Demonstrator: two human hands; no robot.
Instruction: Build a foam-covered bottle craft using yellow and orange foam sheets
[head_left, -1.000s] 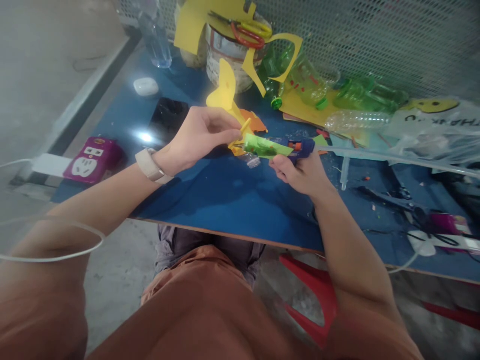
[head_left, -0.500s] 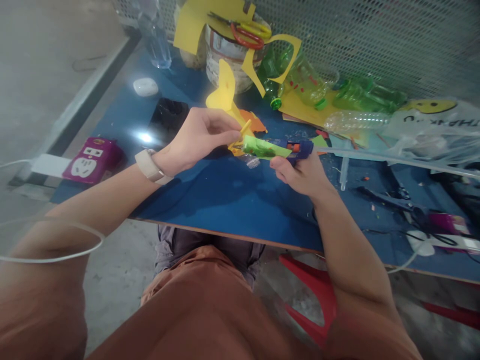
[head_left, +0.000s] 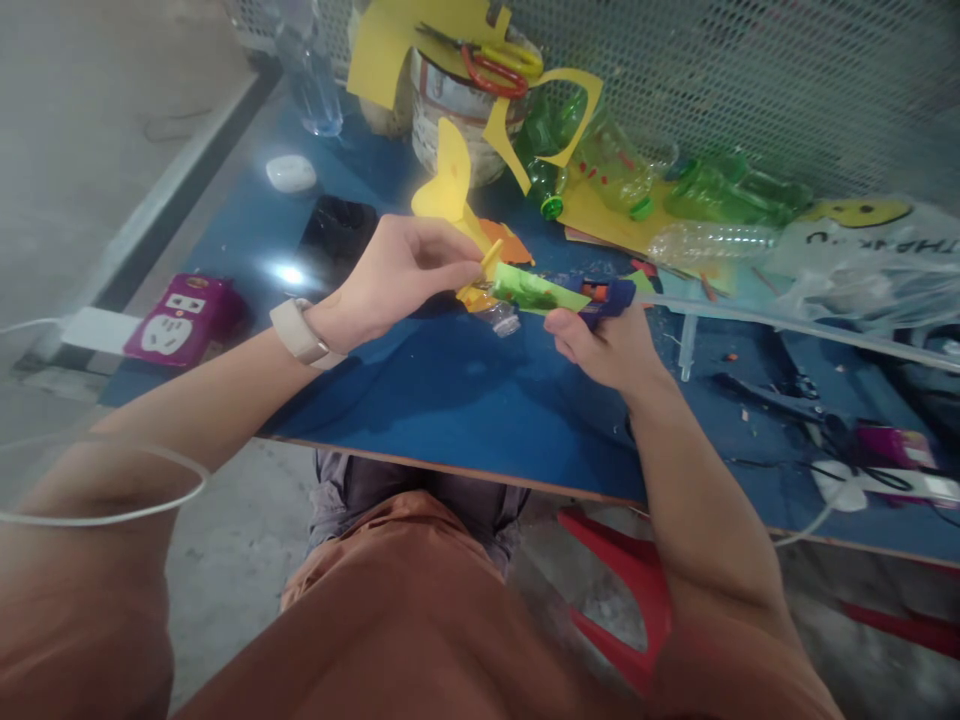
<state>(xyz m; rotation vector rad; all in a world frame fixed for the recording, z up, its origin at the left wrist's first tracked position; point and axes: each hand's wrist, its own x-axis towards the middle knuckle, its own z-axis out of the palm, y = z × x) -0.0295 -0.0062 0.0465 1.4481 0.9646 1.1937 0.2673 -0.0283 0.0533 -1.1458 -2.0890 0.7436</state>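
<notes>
My left hand pinches a small yellow strip between thumb and forefinger. Right behind it rises a yellow cut-out shape with rounded lobes; whether the strip is part of it I cannot tell. My right hand is wrapped round a blue hot glue gun with green wrapping on its front. The gun points left at the strip, with a small gap between them. A long clear glue stick runs out of its back. Below the strip lies a clear bottle neck, partly covered.
Behind stands a paper-covered tub with scissors on top. Green plastic bottles and a plastic bag lie back right. A purple socket adapter sits at left, a black item beside my left hand. Cables and tools lie right.
My right hand has drawn the glue gun slightly to the right, away from the yellow strip. My left hand has stayed in place.
</notes>
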